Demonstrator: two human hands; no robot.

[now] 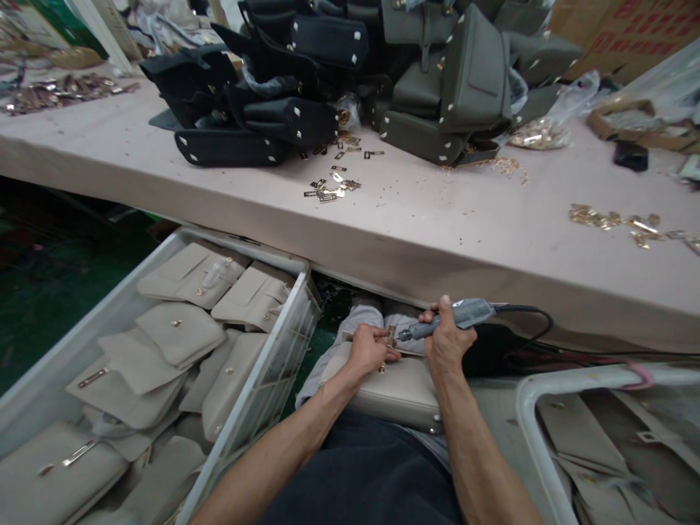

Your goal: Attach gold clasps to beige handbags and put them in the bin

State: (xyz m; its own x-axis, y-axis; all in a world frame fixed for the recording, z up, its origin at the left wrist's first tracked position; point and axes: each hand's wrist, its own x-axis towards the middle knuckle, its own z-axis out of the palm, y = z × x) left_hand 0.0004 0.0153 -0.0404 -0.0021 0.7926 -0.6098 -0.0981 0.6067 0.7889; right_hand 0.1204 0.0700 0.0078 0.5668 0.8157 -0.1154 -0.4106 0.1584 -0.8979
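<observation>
A beige handbag (397, 390) lies across the lap, its body between my forearms. My left hand (369, 350) is closed at the bag's upper edge, its fingers pinching a small gold metal fitting (391, 335). Wrapped in my right hand (448, 339) is a grey electric screwdriver (464, 315), held nearly level. Its tip points left and lies close to the fitting; whether the two touch I cannot tell. A black cable runs from the tool's rear to the right. Below the left fingers, a small gold clasp (381, 368) shows on the bag.
A white crate (295, 306) of beige bags stands at left; another white bin (528, 408) with bags is at right. The covered table (415, 226) ahead bears black bags (230, 146), olive bags (421, 135) and loose gold fittings (328, 193). Its front edge overhangs the knees.
</observation>
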